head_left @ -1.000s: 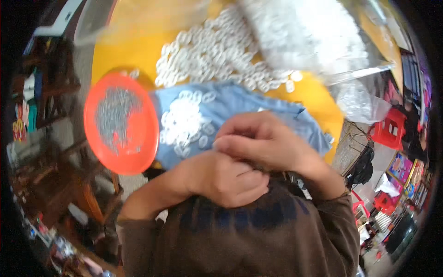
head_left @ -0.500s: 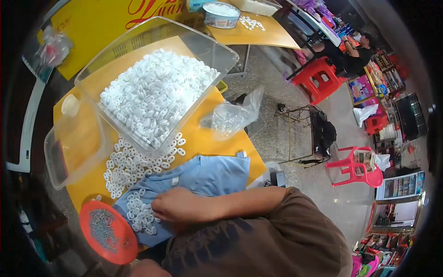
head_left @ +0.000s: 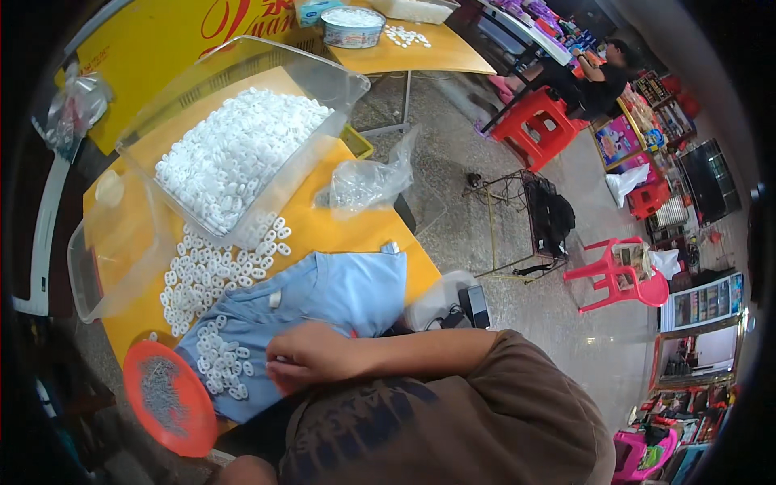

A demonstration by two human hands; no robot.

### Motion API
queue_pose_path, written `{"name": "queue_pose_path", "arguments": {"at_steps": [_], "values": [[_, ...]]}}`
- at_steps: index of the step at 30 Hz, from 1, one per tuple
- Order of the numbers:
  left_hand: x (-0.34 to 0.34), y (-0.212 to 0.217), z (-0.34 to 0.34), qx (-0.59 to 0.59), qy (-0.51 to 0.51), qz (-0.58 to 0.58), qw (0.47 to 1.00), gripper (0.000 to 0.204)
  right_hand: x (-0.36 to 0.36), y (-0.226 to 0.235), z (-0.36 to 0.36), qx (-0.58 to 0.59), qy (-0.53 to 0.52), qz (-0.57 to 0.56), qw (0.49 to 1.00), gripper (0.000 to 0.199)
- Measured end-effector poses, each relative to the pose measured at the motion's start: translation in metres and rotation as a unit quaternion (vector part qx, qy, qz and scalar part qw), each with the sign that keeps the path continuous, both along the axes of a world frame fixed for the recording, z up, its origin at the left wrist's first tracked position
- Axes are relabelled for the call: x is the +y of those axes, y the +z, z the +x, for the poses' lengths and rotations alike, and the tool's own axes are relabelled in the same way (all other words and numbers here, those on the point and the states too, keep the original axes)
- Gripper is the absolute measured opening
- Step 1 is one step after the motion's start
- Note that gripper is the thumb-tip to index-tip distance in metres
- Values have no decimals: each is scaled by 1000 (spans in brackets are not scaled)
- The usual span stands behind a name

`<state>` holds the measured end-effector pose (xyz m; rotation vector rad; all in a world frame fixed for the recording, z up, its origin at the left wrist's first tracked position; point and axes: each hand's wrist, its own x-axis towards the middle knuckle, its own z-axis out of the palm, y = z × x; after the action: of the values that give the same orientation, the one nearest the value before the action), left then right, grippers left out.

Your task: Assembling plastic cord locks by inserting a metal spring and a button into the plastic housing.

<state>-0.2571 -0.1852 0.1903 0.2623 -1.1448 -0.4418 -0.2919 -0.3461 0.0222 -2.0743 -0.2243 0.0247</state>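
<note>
Resting on the blue cloth (head_left: 347, 291), my right hand (head_left: 311, 353) sat curled beside the white rings (head_left: 222, 360); whether it pinched 1, I couldn't tell. Picking singly, from the pile's edge, seemed wisest.

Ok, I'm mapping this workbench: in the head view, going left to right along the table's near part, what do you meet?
Orange dish of small grey bits → white rings on the blue cloth → right hand → bare blue cloth.
</note>
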Motion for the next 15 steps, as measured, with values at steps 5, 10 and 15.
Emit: {"name": "queue_pose_path", "arguments": {"at_steps": [5, 10, 15], "values": [[-13, -10, -20, 38, 111, -53, 992, 10, -4, -7, -4, -107, -31, 65, 992, 13], [34, -41, -41, 51, 354, -114, 927, 15, -9, -7, -2, -93, -50, 92, 990, 8], [29, -58, -44, 76, 462, 20, 883, 14, -6, -7, 4, -41, -66, 144, 987, 8]]}}
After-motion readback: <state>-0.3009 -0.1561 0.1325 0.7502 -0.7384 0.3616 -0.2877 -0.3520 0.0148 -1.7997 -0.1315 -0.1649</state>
